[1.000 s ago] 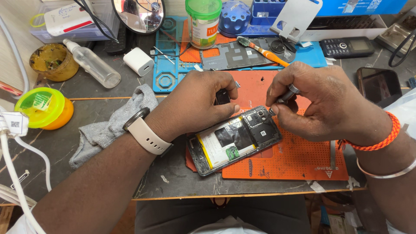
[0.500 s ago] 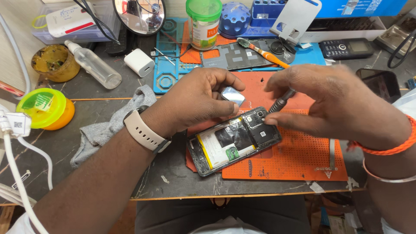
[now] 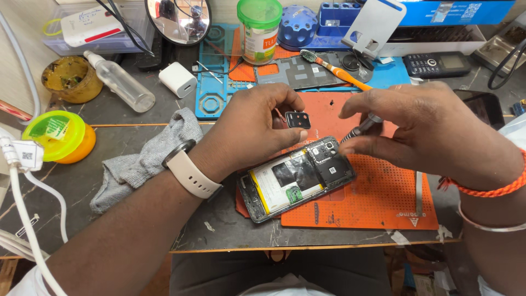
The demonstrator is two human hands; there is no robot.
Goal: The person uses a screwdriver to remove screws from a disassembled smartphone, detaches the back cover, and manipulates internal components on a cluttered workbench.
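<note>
1. On the orange mat [image 3: 378, 203], mid-counter: opened phone [image 3: 298, 178], back cover off, lying at a slant. White battery and dark boards exposed; camera cluster at its upper right end.
2. Left hand [image 3: 249, 129] hovers just above and left of the phone. Fingers pinched narrow on a small dark camera cover [image 3: 298, 119], held clear of the phone, between thumb and fingertips.
3. Left wrist carries a watch [image 3: 183, 167] on a pale strap.
4. Right hand [image 3: 433, 129] over the mat's right half. Fingers closed on a thin screwdriver [image 3: 359, 127]; its tip points down toward the phone's camera end. Cannot tell whether the tip touches.
5. Right wrist: orange cord and a thin metal bangle [image 3: 482, 219].
6. Left of the phone, grey cloth [image 3: 145, 159] bunched on the counter [image 3: 82, 186], partly under the left forearm.
7. Far left: yellow-green lidded tub [image 3: 55, 134]; white cable [image 3: 27, 192] running down past it.
8. Back of counter: clear bottle [image 3: 118, 82] lying down, white charger [image 3: 177, 79], blue tray [image 3: 211, 93], green-lidded jar [image 3: 259, 30], round mirror [image 3: 178, 21].
9. Behind the hands: orange-handled brush [image 3: 334, 70] across a grey plate; black keypad phone [image 3: 435, 64] further right.
</note>
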